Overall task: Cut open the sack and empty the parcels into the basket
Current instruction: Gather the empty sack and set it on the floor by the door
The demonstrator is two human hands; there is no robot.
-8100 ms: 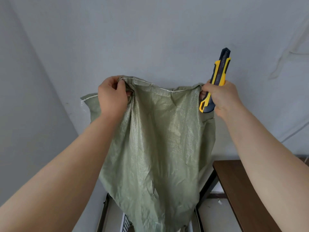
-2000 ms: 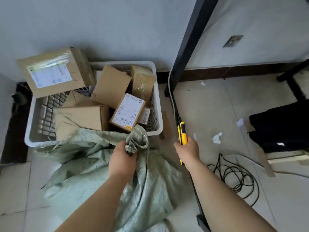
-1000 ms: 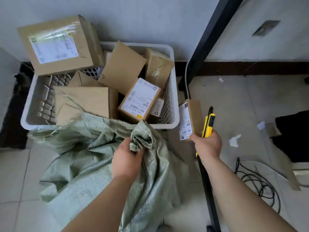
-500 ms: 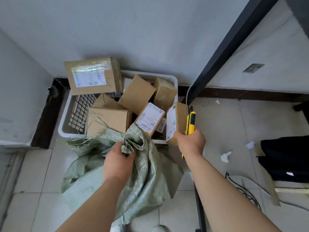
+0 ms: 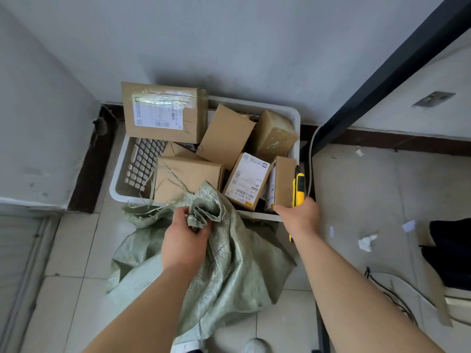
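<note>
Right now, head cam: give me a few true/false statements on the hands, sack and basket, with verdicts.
1. The left grip holds the bunched green sack. True.
2. The right grip holds only the yellow knife. False: it also holds a small parcel.
3. The basket is empty. False: several parcels lie in it.
4. The large labelled parcel leans at the basket's far left corner, by the wall. True.
</note>
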